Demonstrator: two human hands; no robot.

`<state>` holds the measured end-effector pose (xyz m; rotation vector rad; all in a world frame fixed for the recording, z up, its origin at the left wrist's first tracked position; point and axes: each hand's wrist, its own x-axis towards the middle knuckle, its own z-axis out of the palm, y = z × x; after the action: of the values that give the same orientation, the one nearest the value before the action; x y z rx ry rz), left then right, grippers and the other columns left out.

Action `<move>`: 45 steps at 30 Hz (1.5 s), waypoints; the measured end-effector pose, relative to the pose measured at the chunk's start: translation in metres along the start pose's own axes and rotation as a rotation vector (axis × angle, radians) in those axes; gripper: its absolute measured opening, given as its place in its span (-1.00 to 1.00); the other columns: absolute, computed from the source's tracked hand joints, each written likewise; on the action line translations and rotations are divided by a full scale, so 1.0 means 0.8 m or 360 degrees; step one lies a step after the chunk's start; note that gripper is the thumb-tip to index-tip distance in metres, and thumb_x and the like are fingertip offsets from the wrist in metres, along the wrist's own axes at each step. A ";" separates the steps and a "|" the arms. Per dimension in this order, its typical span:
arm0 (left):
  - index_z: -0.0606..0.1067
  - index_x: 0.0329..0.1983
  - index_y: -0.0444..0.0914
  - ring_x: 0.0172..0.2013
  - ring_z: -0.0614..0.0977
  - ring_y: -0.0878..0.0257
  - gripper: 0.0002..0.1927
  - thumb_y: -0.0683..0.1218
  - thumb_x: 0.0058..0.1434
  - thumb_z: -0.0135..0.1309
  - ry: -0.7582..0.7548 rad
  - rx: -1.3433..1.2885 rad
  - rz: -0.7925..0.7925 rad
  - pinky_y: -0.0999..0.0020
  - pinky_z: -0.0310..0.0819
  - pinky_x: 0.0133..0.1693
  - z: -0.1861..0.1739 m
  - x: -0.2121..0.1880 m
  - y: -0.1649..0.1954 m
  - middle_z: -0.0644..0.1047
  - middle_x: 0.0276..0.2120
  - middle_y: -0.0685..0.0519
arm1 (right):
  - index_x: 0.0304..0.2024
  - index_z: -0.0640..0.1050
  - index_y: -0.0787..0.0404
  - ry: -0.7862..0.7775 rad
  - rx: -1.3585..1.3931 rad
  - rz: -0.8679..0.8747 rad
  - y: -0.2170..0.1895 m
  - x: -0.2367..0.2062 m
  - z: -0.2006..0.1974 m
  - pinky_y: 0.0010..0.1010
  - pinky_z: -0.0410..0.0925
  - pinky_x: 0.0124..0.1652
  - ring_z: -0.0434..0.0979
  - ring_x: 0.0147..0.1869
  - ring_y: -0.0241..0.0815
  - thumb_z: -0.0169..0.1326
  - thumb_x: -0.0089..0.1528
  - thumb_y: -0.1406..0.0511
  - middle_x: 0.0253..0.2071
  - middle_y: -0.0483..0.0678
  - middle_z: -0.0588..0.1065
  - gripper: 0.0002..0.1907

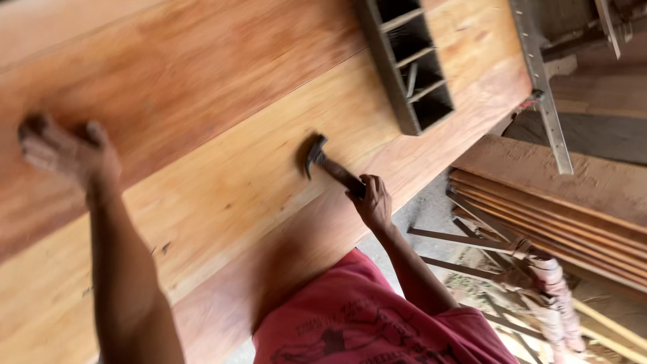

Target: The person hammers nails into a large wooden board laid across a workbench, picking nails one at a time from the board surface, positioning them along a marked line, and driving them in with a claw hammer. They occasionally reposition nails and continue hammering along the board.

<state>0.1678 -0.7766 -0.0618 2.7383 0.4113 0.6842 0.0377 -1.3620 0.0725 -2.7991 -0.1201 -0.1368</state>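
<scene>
Hammer, claw type, dark steel head on a dark handle (323, 162): sits at centre of the scene, head resting on or just above the wide reddish-brown wooden boards (222, 168), close to the seam between two planks. Handle runs down and to the right into the right hand.

Right hand (371, 201): fingers wrapped tight round the lower end of the handle, thumb side up, wrist bent toward the near edge of the boards. Grasp looks firm.

Left hand (64, 152): far left, blurred, fingers spread and loosely curled, pressed on or hovering close over the board surface; whether it touches cannot be told. It holds nothing.

Progress, as judged: boards lie flat and side by side, seams closed along the visible length. No nail or fastener can be made out under the hammer head, so what has been driven and what remains is not readable here. The posture suggests striking or tapping along the seam is in hand.

Other items: grey metal compartmented tray (408, 64), long and narrow, lying on the boards at far right, one cell holding a thin metal piece. Perforated grey steel angle bar (542, 87) slants beyond the right edge. Stack of thin timber slats (552, 216) at right, below the boards. Red printed shirt (377, 323) at near centre.
</scene>
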 end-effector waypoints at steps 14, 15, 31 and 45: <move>0.61 0.00 -0.23 -0.15 0.68 0.04 -0.72 -0.25 0.22 0.13 -0.0954 -0.1382 0.0944 0.22 0.62 -0.16 0.047 -0.149 0.724 0.63 -0.10 -0.04 | 0.10 0.50 0.28 -0.0262 0.0482 -0.0029 0.102 -0.034 0.051 -0.01 0.37 -0.07 0.43 -0.01 0.19 0.23 0.18 0.15 -0.08 0.15 0.45 -0.49; 0.57 -0.04 -0.30 -0.30 0.65 0.04 -0.80 -0.21 0.28 0.13 -0.1394 -0.1174 0.1011 0.19 0.60 -0.35 0.067 -0.155 0.775 0.60 -0.26 -0.08 | 0.04 0.52 0.27 -0.0341 0.0504 -0.0058 0.105 -0.034 0.054 -0.02 0.38 -0.05 0.43 0.01 0.19 0.22 0.15 0.16 -0.07 0.16 0.45 -0.53; 0.55 -0.58 -0.26 -0.50 0.53 0.26 -0.77 -0.26 0.18 0.01 -0.1275 0.0423 0.2105 0.37 0.34 -0.59 0.202 -0.139 0.888 0.49 -0.61 0.04 | 0.10 0.50 0.34 -0.0500 0.0675 -0.0403 0.127 -0.033 0.059 -0.11 0.33 0.09 0.37 0.11 0.13 -0.02 0.20 0.28 0.10 0.20 0.41 -0.55; 0.44 -0.29 -0.40 -0.34 0.62 0.12 -0.92 -0.26 0.29 -0.04 -0.1074 0.0228 0.2098 0.37 0.55 -0.57 0.166 -0.120 0.877 0.52 -0.32 -0.15 | 0.17 0.45 0.40 -0.0565 0.0734 -0.0467 0.136 -0.013 0.051 -0.08 0.35 0.07 0.40 0.10 0.17 0.00 0.30 0.15 0.13 0.24 0.39 -0.48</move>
<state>0.2940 -1.4808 0.0259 2.8224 -1.6076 -0.1304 0.0415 -1.4512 -0.0021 -2.3030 -0.5703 0.2863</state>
